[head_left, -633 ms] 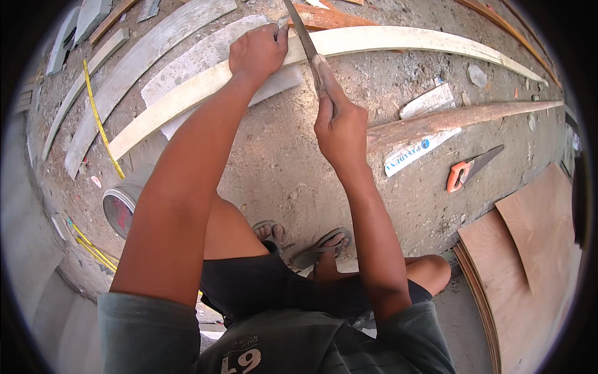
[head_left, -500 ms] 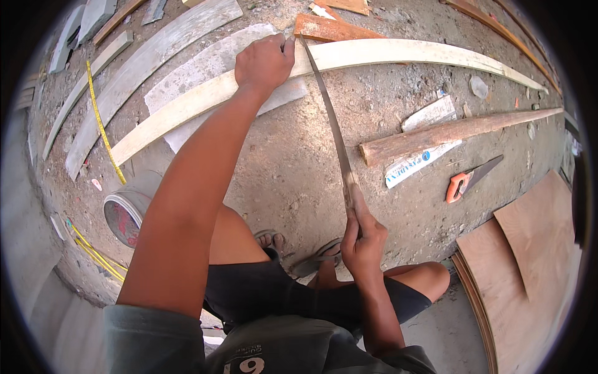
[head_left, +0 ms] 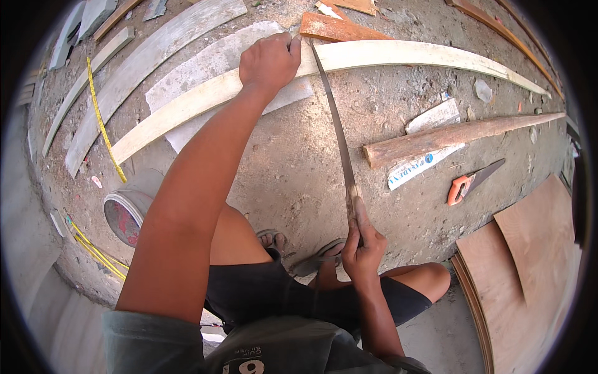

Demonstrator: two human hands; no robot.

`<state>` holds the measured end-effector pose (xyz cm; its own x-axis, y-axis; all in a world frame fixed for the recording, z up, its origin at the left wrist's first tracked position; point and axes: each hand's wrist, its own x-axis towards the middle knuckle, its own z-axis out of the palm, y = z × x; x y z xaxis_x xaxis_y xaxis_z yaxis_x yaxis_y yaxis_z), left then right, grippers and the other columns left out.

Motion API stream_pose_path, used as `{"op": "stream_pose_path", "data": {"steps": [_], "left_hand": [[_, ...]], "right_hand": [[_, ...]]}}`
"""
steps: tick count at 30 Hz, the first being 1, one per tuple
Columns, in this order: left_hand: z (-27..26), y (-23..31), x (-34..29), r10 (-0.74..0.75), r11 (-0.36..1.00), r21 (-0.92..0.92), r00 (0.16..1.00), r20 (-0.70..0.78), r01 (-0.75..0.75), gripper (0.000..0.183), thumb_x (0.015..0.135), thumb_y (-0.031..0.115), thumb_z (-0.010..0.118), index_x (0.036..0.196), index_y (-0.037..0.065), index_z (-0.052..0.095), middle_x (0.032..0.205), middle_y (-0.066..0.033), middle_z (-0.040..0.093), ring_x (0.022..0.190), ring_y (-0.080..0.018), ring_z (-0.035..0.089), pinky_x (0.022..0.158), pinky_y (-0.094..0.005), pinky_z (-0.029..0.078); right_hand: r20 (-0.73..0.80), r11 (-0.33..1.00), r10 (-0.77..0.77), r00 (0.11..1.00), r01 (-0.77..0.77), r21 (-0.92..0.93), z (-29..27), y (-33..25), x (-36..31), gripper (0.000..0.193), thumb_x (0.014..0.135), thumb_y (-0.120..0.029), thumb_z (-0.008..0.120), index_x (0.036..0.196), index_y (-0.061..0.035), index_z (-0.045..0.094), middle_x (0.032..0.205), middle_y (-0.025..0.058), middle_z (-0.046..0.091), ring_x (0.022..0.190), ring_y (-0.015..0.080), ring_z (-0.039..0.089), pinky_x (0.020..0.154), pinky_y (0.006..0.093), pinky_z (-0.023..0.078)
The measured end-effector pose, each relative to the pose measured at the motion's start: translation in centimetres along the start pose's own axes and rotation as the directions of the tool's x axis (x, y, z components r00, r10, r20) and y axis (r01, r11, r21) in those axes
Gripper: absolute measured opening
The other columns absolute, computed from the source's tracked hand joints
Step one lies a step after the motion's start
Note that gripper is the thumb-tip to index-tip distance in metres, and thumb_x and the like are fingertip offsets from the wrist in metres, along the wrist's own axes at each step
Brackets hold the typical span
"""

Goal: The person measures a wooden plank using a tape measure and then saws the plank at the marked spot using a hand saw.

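Note:
My right hand (head_left: 364, 246) is closed round the wooden handle of a handsaw (head_left: 339, 134). Its long, narrow blade runs away from me and crosses a pale wooden plank (head_left: 398, 52) at the far side. To the left of the blade, my left hand (head_left: 269, 61) is clenched over the same plank, pressing on its top; the fingertips are partly hidden. Behind the blade's tip lies an orange-brown board (head_left: 342, 28). Light sawdust is scattered on the ground beneath the blade.
At right lie a rough brown timber (head_left: 461, 138), a second handsaw with an orange handle (head_left: 460, 188) and stacked plywood sheets (head_left: 498, 274). On the left are a yellow measuring tape (head_left: 98, 115), a tipped bucket (head_left: 128, 209) and grey boards (head_left: 149, 68). My sandalled feet are below.
The saw and my right hand have shifted slightly toward me. My left hand keeps its place on the plank. The whole view has shifted a little.

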<state>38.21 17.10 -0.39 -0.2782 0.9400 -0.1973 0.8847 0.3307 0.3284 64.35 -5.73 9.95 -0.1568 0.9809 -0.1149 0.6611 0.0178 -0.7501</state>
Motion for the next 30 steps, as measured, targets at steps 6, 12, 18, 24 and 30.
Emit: {"op": "stream_pose_path", "data": {"steps": [6,12,18,24,30], "left_hand": [[1.3,1.8,1.0,0.028,0.996,-0.082,0.999,0.018,-0.027,0.048,0.104,0.049,0.044,0.096,0.010,0.072,0.095,-0.0194,0.074,0.092,-0.0411,0.071,0.083,-0.0520,0.054],[0.0,0.2,0.3,0.010,1.000,0.001,1.000,-0.023,-0.010,0.044,0.104,0.044,0.045,0.104,0.011,0.073,0.103,-0.0147,0.075,0.098,-0.0357,0.071,0.086,-0.0495,0.056],[1.0,2.7,1.0,0.028,0.997,-0.071,1.000,-0.014,-0.029,0.045,0.104,0.046,0.046,0.099,0.010,0.072,0.100,-0.0167,0.075,0.097,-0.0385,0.071,0.085,-0.0510,0.055],[0.3,-0.5,0.7,-0.010,0.999,-0.040,0.998,-0.060,0.008,0.046,0.104,0.047,0.046,0.096,0.010,0.073,0.095,-0.0198,0.075,0.093,-0.0407,0.071,0.083,-0.0528,0.054],[-0.1,0.5,0.6,-0.020,0.999,-0.027,0.999,0.028,0.021,0.043,0.104,0.044,0.046,0.101,0.012,0.074,0.099,-0.0151,0.075,0.095,-0.0361,0.072,0.086,-0.0487,0.056]], "right_hand": [[-0.042,1.000,0.003,0.999,-0.002,0.015,4.3,-1.4,17.3,0.046,0.095,0.000,0.059,0.140,-0.0098,0.064,0.080,0.0280,0.065,0.057,0.0318,0.066,0.058,0.0401,0.048],[-0.011,0.998,-0.036,0.999,0.036,0.049,-1.0,-0.5,2.4,0.049,0.094,0.006,0.057,0.142,-0.0056,0.062,0.097,0.0263,0.073,0.081,0.0343,0.077,0.071,0.0359,0.057],[0.019,0.999,-0.007,1.000,0.008,-0.053,2.5,-2.3,16.9,0.046,0.096,-0.002,0.058,0.141,-0.0079,0.062,0.072,0.0284,0.065,0.062,0.0382,0.068,0.060,0.0414,0.053],[0.075,1.000,0.008,0.997,-0.007,-0.023,0.4,-3.4,9.3,0.045,0.096,0.001,0.057,0.140,-0.0035,0.061,0.091,0.0274,0.072,0.080,0.0384,0.074,0.070,0.0407,0.057],[0.037,0.997,0.039,0.999,-0.041,0.070,-0.7,-2.1,7.5,0.047,0.095,0.003,0.056,0.141,-0.0039,0.061,0.099,0.0276,0.073,0.081,0.0389,0.075,0.071,0.0402,0.058]]}}
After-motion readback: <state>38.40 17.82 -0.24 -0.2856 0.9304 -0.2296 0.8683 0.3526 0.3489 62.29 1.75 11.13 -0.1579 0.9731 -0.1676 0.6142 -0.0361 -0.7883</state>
